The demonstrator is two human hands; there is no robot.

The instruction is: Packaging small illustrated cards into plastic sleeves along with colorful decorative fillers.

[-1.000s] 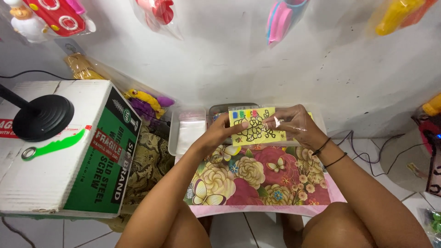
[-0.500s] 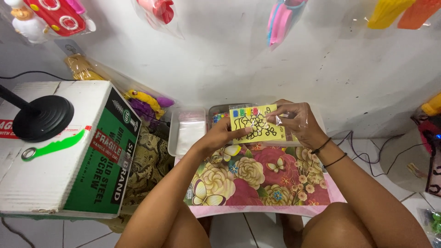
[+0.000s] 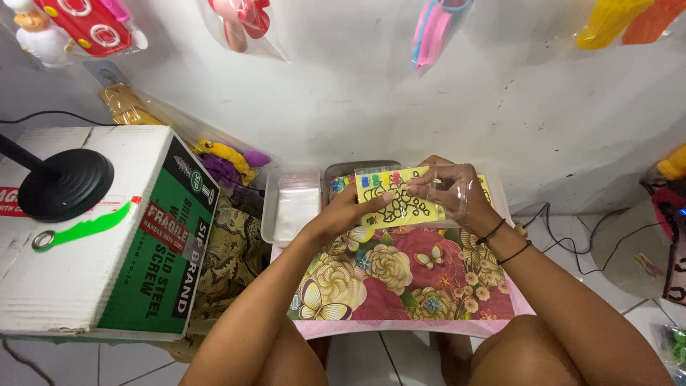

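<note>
1. Left hand [image 3: 341, 214]: fingers curled up against the lower left part of the yellow card [image 3: 400, 200], thumb side pressing its face. Pinching grip, not spread.
2. Right hand [image 3: 457, 196]: fingertips drawn together at the card's upper right, closed on a clear plastic sleeve [image 3: 468, 187] edge. Cannot tell whether the card is partly inside the sleeve or just against it.
3. Card location: held in the air between both hands, above the far edge of the floral board [image 3: 400, 286], in front of the clear trays [image 3: 293, 207] at the white wall [image 3: 357, 93].
4. Orientation: printed face toward the camera, black line drawing plus a row of small coloured blocks along the top edge. Long axis roughly left to right, tilted slightly, left end a bit lower. Top edge pointing away toward the wall.
5. Risk: corner catching on the sleeve mouth. Cause: tilt between card and opening. Likely result: bent or creased corner.
6. Risk: slip out of the grip. Cause: glossy film, fingertip-only hold on the right. Probable landing on the floral board or in a tray.
7. Risk: small coloured blocks shedding or shifting if loose. Cause: flexing the card between two grips. Fixing method not visible.
8. Risk: sleeve tearing. Cause: pulling hands apart with the card wedged.
</note>
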